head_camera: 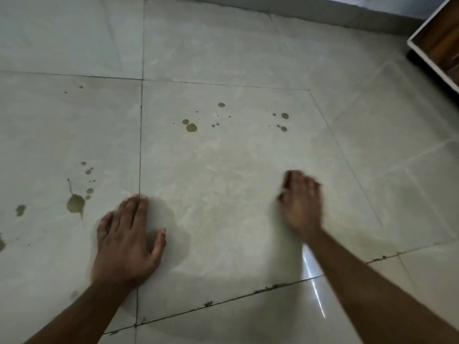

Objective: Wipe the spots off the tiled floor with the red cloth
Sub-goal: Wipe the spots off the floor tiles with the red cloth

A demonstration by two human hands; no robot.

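The left hand (126, 240) lies flat on the tiled floor (223, 170), fingers spread wide, holding nothing. The right hand (301, 202) is blurry, open and empty, fingers close together. Brown spots (191, 127) dot the tiles ahead and near the left edge. I cannot see the red cloth.

No lettering I can read anywhere — no labels, no brands, no numbers, no signs before me.
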